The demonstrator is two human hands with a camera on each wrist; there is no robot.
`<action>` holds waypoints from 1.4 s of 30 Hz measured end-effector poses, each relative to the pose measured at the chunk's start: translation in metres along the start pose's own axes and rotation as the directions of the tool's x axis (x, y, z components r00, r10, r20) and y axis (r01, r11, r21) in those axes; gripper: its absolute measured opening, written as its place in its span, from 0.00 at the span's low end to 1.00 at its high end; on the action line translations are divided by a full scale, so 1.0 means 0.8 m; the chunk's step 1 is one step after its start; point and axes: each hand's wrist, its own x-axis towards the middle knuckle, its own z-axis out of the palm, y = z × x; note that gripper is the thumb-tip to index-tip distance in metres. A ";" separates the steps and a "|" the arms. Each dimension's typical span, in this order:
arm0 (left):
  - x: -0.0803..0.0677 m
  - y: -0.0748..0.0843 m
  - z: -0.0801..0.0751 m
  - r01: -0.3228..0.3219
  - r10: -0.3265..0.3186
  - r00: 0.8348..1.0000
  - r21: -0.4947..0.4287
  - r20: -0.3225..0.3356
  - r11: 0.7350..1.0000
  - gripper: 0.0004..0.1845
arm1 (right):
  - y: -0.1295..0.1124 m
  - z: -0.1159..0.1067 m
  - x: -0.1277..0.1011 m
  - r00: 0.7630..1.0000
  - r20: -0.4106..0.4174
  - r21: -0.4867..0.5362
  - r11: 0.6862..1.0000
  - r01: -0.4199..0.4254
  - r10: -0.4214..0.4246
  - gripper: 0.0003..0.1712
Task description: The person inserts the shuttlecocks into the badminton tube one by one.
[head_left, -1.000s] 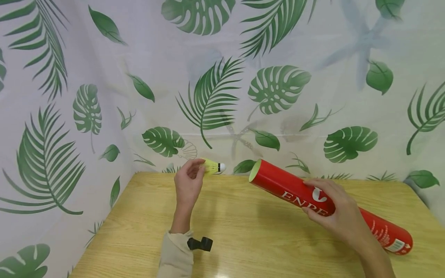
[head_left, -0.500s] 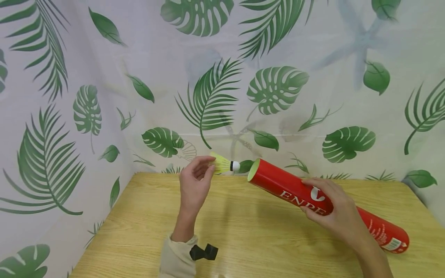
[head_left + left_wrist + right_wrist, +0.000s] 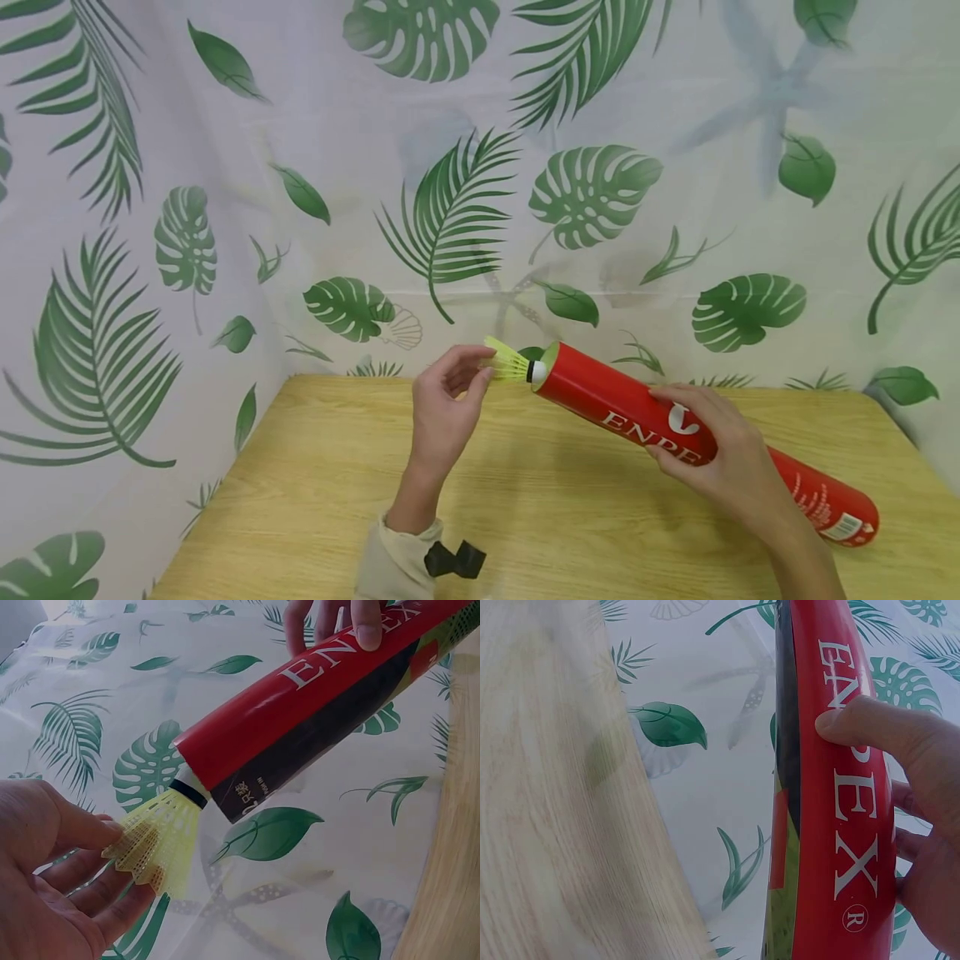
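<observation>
My left hand (image 3: 450, 400) pinches the skirt of a yellow shuttlecock (image 3: 510, 363), whose white cork tip sits right at the open mouth of a red tube (image 3: 600, 398). In the left wrist view the shuttlecock (image 3: 161, 840) meets the tube (image 3: 315, 697) mouth, cork just inside. My right hand (image 3: 720, 454) grips the tube around its middle and holds it tilted, its far end low at the right over the wooden table (image 3: 570, 517). In the right wrist view, the thumb and fingers (image 3: 877, 731) wrap the red tube (image 3: 840, 817).
A leaf-print curtain (image 3: 480, 167) closes off the back and the left side of the table. A black clip (image 3: 453, 560) sits at my left sleeve cuff. The table's right corner lies beyond the tube's closed end (image 3: 851, 525).
My left hand has carried the shuttlecock rightwards, from well left of the tube to its open mouth. The right hand and tube have barely moved.
</observation>
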 end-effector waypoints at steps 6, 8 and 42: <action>-0.004 0.001 0.013 -0.034 0.034 0.999 -0.016 0.036 0.999 0.09 | 0.001 0.000 0.000 1.000 -0.009 0.000 1.000 0.006 -0.006 0.45; -0.005 0.002 0.017 -0.036 0.037 0.998 -0.016 0.048 0.999 0.09 | 0.001 0.000 0.000 1.000 -0.011 -0.002 1.000 0.008 -0.008 0.45; -0.013 -0.006 0.036 0.009 -0.008 0.991 -0.008 0.133 1.000 0.09 | -0.009 0.010 0.003 0.999 0.026 0.002 0.999 0.036 -0.036 0.43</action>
